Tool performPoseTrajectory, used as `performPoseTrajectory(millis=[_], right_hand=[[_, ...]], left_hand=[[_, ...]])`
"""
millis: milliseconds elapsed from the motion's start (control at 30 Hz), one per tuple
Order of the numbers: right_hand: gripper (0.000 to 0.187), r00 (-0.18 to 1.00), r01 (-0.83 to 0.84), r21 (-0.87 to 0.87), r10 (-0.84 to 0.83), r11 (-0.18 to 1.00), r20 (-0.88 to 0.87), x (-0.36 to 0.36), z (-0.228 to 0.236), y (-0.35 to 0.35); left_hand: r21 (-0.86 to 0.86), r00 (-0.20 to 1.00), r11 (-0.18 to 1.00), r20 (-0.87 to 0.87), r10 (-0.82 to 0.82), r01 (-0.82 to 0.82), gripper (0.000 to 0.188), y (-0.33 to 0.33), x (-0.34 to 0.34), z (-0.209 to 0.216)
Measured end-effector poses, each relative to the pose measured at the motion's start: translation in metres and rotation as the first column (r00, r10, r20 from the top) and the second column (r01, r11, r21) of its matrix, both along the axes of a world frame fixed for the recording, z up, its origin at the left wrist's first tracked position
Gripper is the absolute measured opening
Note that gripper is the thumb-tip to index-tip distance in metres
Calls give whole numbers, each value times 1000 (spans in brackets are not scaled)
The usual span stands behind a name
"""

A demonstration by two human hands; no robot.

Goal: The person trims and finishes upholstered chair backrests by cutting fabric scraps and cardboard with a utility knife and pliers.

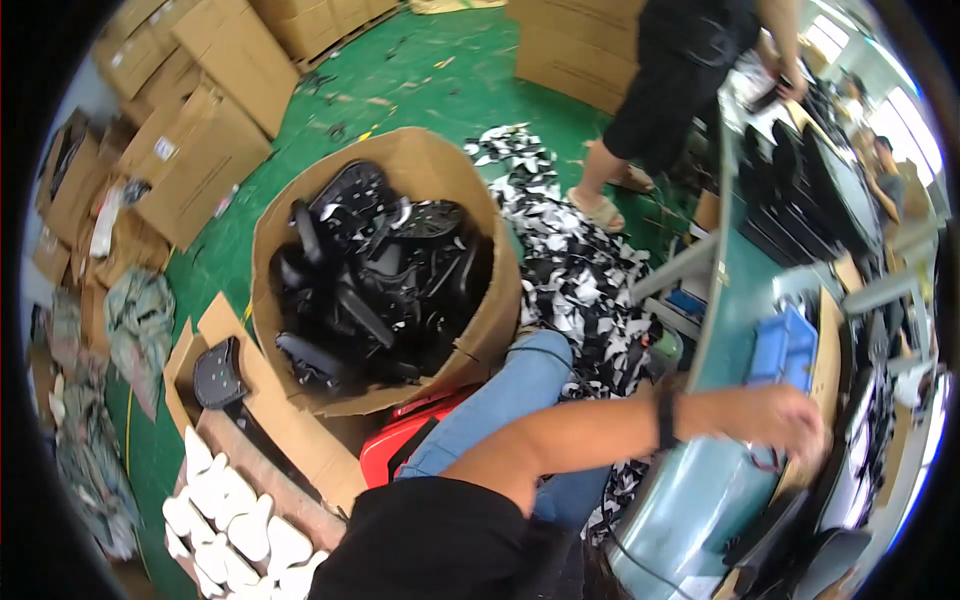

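Observation:
My left arm, with a dark band at the wrist, reaches right across my jeans-clad legs to the workbench. Blurred at the far end, my left hand (785, 420) hovers over the green bench top (690, 500), its fingers smeared and partly turned away. Whether it holds anything is hidden. Just beyond the hand is a blue plastic bin (783, 345). A thin dark and reddish wire-like thing (766, 458) shows below the palm. Dark flat padded pieces (830, 560) lie at the bench's near right. My right hand is out of view.
A large open carton (505, 300) full of black moulded parts (385, 265) stands ahead. White saddle-shaped pieces (235, 520) are piled lower left, beside a red object (385, 450). Black and white scraps (575, 270) cover the floor. Another person (680, 90) stands at the bench's far end.

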State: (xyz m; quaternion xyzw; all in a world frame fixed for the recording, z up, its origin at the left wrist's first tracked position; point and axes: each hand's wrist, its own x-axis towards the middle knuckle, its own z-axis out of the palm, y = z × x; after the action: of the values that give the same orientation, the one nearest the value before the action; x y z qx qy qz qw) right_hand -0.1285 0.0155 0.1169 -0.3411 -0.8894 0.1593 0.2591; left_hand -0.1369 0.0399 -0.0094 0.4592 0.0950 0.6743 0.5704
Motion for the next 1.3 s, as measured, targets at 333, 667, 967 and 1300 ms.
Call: performPoseTrajectory(millis=[333,667,967,1300], right_hand=[[55,930,-366,-888,150,278,-336,-259,-197,-53],[119,771,567,-696,12,440,636,-367,-601,-42],[124,676,607,-624,92,492,731,-372,-595,-73],[104,714,-106,-598,479,794,510,-335,-377,-139]], left_hand=[[-886,49,-233,-275,960,-400,28,-253,-352,-310],[-582,586,-615,-777,228,-532,92,-180,-411,-478],[-480,563,-643,-821,90,-597,82,-206,-424,-495],[-660,-147,-644,-645,750,-387,69,-304,-328,-332]])
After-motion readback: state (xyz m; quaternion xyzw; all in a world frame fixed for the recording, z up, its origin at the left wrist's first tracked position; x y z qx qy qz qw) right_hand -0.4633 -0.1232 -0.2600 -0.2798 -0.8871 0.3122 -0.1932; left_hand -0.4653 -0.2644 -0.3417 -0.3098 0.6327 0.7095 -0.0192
